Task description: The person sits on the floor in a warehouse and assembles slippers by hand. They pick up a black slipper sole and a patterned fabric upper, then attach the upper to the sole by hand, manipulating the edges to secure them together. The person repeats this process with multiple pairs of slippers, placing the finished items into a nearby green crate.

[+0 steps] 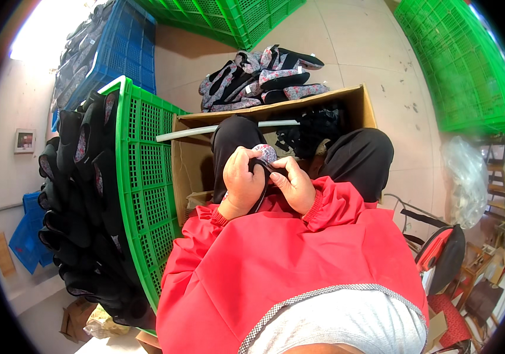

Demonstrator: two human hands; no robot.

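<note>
Above my lap, my left hand (242,180) and my right hand (295,186) both grip a cloth shoe with black fabric and a grey-and-red floral part (266,153). The left fingers are curled round the shoe's side. My right thumb and forefinger pinch its edge. Most of the shoe is hidden behind my hands. Past my knees stands an open cardboard box (365,109) with a heap of black pieces (311,131) inside, too dark to make out. A pale strip (227,129) lies across the box by my left knee.
Left of me, a green crate (149,159) is heaped with black shoes (81,194). Behind it stands a blue crate (125,50) of shoes. A pile of floral-and-black shoes (258,79) lies on the floor beyond the box. More green crates (459,65) and a clear plastic bag (463,177) are at right.
</note>
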